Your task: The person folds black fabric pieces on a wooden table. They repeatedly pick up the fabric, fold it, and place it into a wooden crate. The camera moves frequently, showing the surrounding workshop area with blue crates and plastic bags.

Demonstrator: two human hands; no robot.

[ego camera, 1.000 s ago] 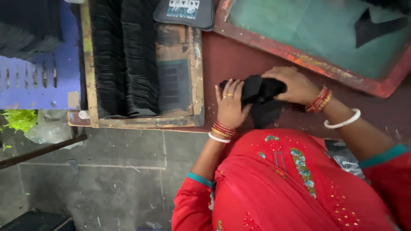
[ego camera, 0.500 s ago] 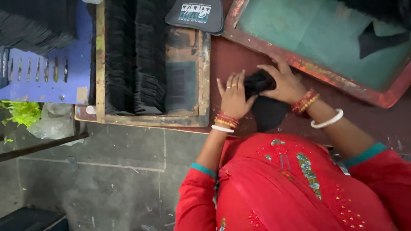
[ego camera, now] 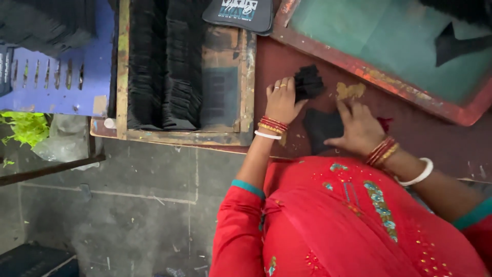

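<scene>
Black fabric is what both hands are on right now, up on a dark red desk (ego camera: 441, 138) seen from above. Over on the left hand (ego camera: 282, 102), fingers are laid out fairly straight and close together, the palm down beside a small stack of black pieces (ego camera: 307, 82), with the fingertips touching the stack's near edge; a ring shows on one finger and red and gold bangles plus a white one circle the wrist. Across from it, the right hand (ego camera: 359, 131) lies flat with fingers spread, pressing on a single black piece (ego camera: 320, 128) that lies just below the stack and between the two hands; that wrist carries red and gold bangles too, and a white bangle sits further up the forearm. Neither hand is pinching anything, both simply rest open on the cloth. A yellowish patch (ego camera: 351, 91) marks the desk just right of the stack. Above and to the right lies a red-framed screen (ego camera: 369, 72) with a green mesh. Left of the hands stands a worn wooden tray (ego camera: 246, 92) packed with rows of black pieces, and a black printed pouch (ego camera: 241, 13) lies across its top edge. Further left there is a blue crate (ego camera: 56, 77). Red sleeves with teal cuffs fill the foreground.
</scene>
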